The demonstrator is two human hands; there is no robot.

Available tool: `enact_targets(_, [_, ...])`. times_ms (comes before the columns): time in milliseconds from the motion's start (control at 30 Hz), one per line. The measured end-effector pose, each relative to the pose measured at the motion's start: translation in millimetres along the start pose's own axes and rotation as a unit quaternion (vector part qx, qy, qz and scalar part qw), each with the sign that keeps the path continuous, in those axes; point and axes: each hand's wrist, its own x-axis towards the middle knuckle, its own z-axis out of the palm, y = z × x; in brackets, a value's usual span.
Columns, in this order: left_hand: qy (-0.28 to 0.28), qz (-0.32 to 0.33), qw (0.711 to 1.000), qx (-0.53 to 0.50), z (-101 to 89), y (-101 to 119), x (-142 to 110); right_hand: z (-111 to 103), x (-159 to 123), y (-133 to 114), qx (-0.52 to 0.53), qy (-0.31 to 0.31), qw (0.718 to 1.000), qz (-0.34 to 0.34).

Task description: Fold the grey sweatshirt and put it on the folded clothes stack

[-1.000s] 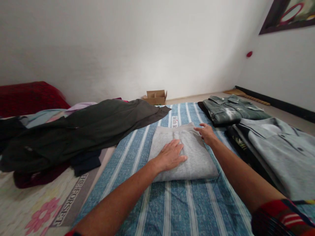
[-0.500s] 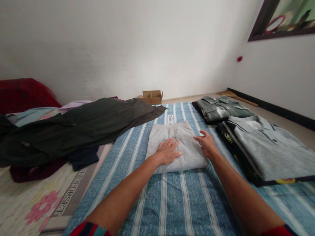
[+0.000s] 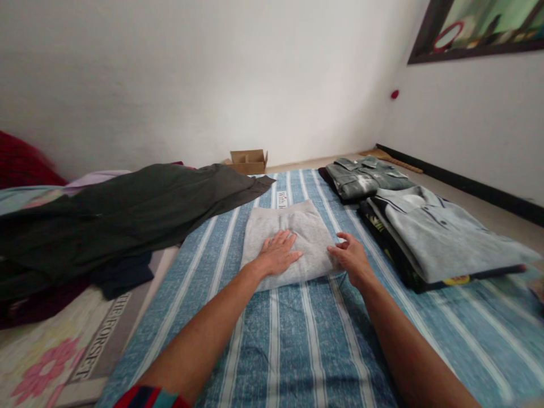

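Observation:
A folded light grey knit garment [image 3: 293, 218] with a wide band along its far edge lies on the blue striped bedsheet [image 3: 255, 362]. Whether it is trousers or a top I cannot make out. My left hand [image 3: 278, 252] rests flat on its middle, fingers spread. At the garment's right edge is my right hand [image 3: 351, 260], its fingers bent but apart, the fingertips touching the cloth. The thumb side of that hand is partly hidden.
To the right lie a folded grey polo shirt [image 3: 450, 238] on dark clothes and a folded grey-green jacket [image 3: 369, 178]. Dark green clothing [image 3: 127, 209] spreads over a heap at left. A cardboard box [image 3: 249, 162] stands by the wall.
My right hand has come in from just beyond the garment's right edge to touch it. My left hand stays flat on the cloth. The whole view has shifted slightly to the right.

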Motion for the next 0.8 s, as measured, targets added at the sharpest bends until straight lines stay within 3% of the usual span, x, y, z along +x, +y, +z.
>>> enact_targets(300, [-0.003,-0.020,0.998,0.063,-3.8,-0.7,15.9,5.5,11.7,-2.3,-0.021,0.034,0.999,0.036])
enact_targets(800, [0.003,-0.026,0.999,0.043,-5.1,0.2,18.5,0.3,3.6,-9.3,0.135,-0.089,0.987,0.007])
